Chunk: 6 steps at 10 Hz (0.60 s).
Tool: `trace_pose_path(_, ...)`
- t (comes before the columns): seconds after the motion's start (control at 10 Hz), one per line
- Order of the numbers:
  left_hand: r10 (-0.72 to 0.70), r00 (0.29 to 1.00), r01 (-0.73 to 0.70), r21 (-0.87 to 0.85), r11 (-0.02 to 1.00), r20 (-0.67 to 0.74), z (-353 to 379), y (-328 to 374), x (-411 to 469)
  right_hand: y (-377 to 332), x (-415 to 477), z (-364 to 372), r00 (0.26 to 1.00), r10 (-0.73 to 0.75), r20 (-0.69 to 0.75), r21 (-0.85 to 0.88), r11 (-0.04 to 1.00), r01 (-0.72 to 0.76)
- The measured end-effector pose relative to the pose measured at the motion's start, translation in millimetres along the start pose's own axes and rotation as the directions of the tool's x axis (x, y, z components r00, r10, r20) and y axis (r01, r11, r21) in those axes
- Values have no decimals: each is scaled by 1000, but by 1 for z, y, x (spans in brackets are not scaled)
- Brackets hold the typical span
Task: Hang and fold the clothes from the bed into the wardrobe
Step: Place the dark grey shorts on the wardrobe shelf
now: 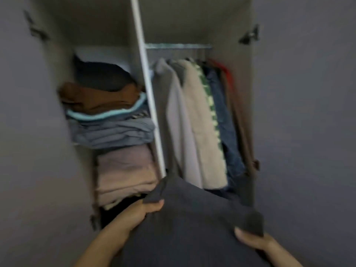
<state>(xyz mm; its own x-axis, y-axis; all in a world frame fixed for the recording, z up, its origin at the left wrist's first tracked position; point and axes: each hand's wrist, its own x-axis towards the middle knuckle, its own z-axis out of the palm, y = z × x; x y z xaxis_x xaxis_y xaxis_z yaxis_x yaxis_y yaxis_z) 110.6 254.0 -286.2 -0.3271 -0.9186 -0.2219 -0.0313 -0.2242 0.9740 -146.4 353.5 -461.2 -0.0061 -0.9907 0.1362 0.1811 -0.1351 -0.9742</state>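
A folded dark grey garment [192, 218] fills the lower middle of the blurred head view, in front of the open wardrobe [140, 54]. My left hand [148, 208] grips its left edge, thumb on top. My right hand [250, 240] holds its right corner, thumb showing and fingers hidden under the cloth. The garment's front end reaches level with the white divider, between the shelf side and the hanging side.
Left shelves hold stacks: black and brown clothes [100, 93], blue-grey ones [113, 132], pinkish-beige ones [125, 174]. On the right, grey, beige, green-patterned, blue and red garments hang from a rail [177, 46]. Both grey doors [28, 132] stand open at the sides.
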Motion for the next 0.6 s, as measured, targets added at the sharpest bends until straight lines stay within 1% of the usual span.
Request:
trace_pose_path(0.1,71,993,-74,-31,997,-94,-51,16,-4,-69,74,67,947,286,-145,-26,956,-292)
trace_pose_path(0.2,187,960,-199,-34,979,-208,-92,34,1,-126,139,118,974,219,-64,-144,963,-226)
trace_pose_path(0.3,334,860,-345,42,938,-386,-106,62,9,-170,167,152,999,-51,-4,-296,954,48)
trace_pose_path(0.4,538,612,-471,279,837,-580,-122,113,33,-214,214,185,976,-216,21,-383,900,207)
trace_pose_path(0.5,666,381,-536,434,724,-642,-152,199,69,-285,290,217,917,-393,70,-540,758,366)
trace_pose_path(0.6,668,288,-493,491,718,-686,-186,310,107,-366,377,245,849,-526,44,-684,604,410)
